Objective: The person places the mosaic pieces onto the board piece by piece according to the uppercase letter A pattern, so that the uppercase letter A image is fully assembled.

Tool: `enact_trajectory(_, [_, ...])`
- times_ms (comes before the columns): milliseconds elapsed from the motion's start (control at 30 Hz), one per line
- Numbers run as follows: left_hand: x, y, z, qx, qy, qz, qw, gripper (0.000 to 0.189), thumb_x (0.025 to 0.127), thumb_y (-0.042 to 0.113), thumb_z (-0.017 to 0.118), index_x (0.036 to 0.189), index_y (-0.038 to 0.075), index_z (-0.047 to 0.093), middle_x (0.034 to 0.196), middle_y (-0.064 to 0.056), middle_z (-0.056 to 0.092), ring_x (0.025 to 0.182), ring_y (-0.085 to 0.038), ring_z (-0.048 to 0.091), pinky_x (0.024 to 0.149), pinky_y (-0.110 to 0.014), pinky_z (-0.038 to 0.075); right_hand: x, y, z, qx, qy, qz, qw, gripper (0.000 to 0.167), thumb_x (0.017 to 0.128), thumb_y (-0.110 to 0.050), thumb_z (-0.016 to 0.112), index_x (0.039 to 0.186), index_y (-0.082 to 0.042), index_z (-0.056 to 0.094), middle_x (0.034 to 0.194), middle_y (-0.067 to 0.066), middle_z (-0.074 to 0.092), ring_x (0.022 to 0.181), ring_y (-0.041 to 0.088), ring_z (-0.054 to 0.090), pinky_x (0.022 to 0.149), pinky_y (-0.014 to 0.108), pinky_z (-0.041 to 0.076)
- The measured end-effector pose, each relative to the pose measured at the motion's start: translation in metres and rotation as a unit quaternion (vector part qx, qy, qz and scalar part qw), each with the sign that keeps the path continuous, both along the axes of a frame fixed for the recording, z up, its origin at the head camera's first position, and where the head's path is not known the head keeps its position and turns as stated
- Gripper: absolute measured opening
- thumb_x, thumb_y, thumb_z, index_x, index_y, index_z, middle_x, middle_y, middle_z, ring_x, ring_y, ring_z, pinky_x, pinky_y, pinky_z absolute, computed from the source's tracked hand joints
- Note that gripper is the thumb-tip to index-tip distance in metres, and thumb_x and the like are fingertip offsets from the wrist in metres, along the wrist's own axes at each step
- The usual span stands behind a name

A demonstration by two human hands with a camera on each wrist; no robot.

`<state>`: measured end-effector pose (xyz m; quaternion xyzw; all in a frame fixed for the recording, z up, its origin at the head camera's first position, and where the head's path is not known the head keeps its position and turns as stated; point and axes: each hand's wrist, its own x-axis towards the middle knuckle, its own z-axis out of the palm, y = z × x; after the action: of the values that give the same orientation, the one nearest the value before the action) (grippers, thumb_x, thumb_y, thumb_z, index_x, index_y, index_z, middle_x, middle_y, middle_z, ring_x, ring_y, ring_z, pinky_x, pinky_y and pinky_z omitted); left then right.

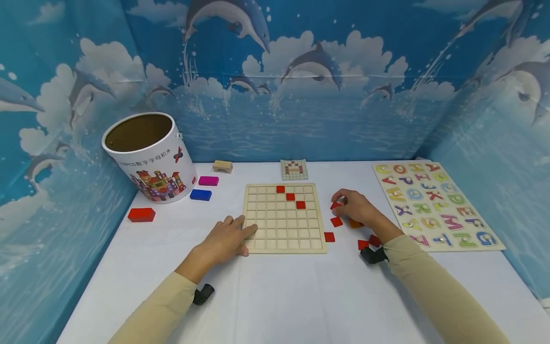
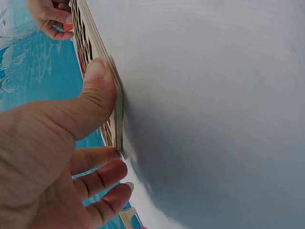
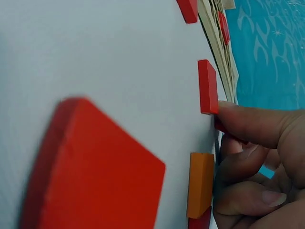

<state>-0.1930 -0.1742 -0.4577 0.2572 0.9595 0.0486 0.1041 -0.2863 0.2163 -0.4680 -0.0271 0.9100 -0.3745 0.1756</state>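
Note:
A pale wooden grid board (image 1: 283, 229) lies on the table, with three red square tiles (image 1: 290, 197) in a diagonal across its upper part. At its lower left corner rests my left hand (image 1: 225, 239), fingers spread over the edge. In the left wrist view the thumb (image 2: 97, 76) lies against the board's rim. To the right of the board, my right hand (image 1: 354, 209) pinches a red tile (image 1: 335, 205) between thumb and fingers. Near it lie several loose red tiles (image 1: 336, 221) and an orange block (image 3: 201, 183), partly covered by the hand in the head view.
A small pattern card (image 1: 294, 170) lies behind the board. Toward the back left stand a white bucket (image 1: 159, 162), a wooden arch block (image 1: 222, 166), and magenta (image 1: 208, 181), blue (image 1: 200, 195) and red (image 1: 142, 215) blocks. A letter puzzle board (image 1: 438, 205) lies at the right.

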Motion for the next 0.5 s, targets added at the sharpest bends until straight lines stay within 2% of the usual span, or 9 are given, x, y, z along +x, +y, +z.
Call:
enact_trajectory(167, [0.002, -0.001, 0.0, -0.002, 0.002, -0.003, 1.0, 0.07, 0.087, 0.041, 0.075, 0.151, 0.024, 0.052, 0.154, -0.021, 0.046, 0.128, -0.037, 0.047, 0.099, -0.052, 0.044, 0.0, 0.002, -0.004, -0.039, -0.013, 0.008, 0.9991, 0.037, 0.096, -0.021, 0.071, 0.129, -0.011, 0.057, 0.101, 0.016, 0.055, 0.087, 0.029, 0.054, 0.071, 0.035, 0.047])
enact_trajectory(333, [0.001, -0.001, 0.001, -0.001, 0.008, -0.005, 1.0, 0.071, 0.088, 0.041, 0.075, 0.152, 0.024, 0.051, 0.154, -0.021, 0.045, 0.128, -0.036, 0.047, 0.099, -0.052, 0.044, -0.004, -0.002, -0.004, -0.086, -0.017, -0.013, 0.9961, 0.038, 0.096, -0.027, 0.072, 0.128, -0.012, 0.058, 0.09, 0.013, 0.053, 0.075, 0.027, 0.052, 0.065, 0.033, 0.044])
enact_trajectory(500, [0.0, 0.0, 0.002, -0.001, 0.005, -0.005, 1.0, 0.071, 0.088, 0.041, 0.075, 0.152, 0.024, 0.05, 0.154, -0.021, 0.045, 0.129, -0.036, 0.047, 0.1, -0.053, 0.043, -0.003, -0.018, -0.002, -0.162, -0.046, -0.031, 0.9853, 0.043, 0.094, -0.023, 0.075, 0.132, -0.01, 0.06, 0.085, 0.009, 0.056, 0.065, 0.022, 0.05, 0.061, 0.03, 0.042])
